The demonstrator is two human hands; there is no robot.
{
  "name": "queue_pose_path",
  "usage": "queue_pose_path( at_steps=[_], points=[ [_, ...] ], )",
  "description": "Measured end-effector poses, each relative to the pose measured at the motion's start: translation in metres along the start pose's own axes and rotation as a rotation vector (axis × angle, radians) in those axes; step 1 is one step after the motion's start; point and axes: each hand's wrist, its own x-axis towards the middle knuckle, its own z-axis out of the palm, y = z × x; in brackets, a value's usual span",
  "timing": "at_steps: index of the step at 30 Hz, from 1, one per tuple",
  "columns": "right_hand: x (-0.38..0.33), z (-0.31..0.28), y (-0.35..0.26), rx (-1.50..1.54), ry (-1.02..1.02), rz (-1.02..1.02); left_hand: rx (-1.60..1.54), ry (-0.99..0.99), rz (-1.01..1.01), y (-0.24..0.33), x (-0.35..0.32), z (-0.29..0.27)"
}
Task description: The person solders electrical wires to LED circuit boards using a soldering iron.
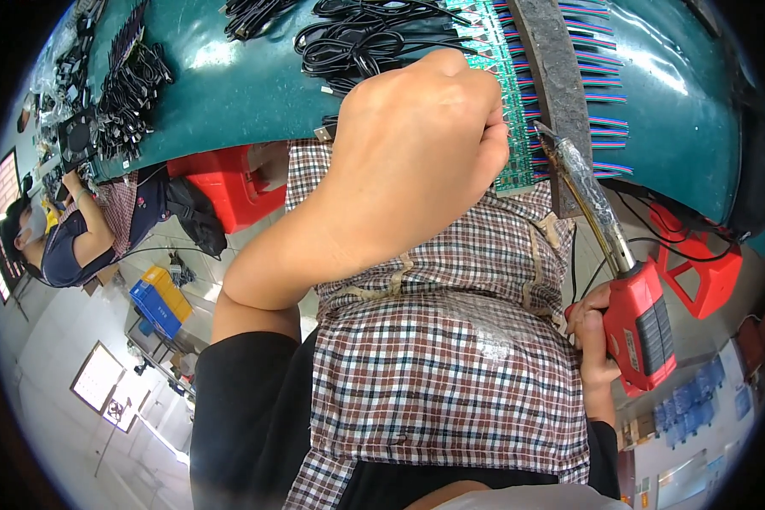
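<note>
My left hand (425, 127) is closed over the left edge of a panel of green circuit boards (514, 127), its thumb pressed to the curled fingers. What they pinch, if anything, is hidden behind the hand. My right hand (593, 336) is wrapped round the handle of a red and black soldering gun (640, 327). The gun's long metal barrel points up and away, its tip beside the boards' right edge. A dark grey bar (557, 76) lies across rows of thin striped ribbon wires (603, 83) that run out from the boards. Bundled black cables (353, 47) lie beyond my left hand.
More black cables (136, 85) are heaped at the left of the green tabletop (229, 98). Red stools (229, 191) stand below the table on either side. A co-worker (76, 229) sits at the far left, near blue and yellow crates (161, 302).
</note>
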Motion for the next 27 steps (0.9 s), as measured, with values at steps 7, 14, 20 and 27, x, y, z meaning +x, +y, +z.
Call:
queue_pose_path(
  at_steps=[7, 14, 20, 27],
  points=[
    [-0.006, 0.0, 0.004, -0.075, 0.042, -0.035, 0.009, 0.007, 0.002, 0.0, 0.0, 0.0],
    [-0.009, -0.001, 0.004, -0.063, 0.032, 0.001, 0.028, 0.027, 0.015, 0.0, -0.001, 0.001],
    [-0.012, 0.005, -0.005, 0.004, 0.109, 0.104, 0.011, 0.014, -0.008, 0.002, -0.003, 0.001],
    [-0.01, 0.006, -0.002, 0.056, 0.088, 0.111, 0.033, 0.026, -0.041, 0.006, -0.007, 0.005]
  ],
)
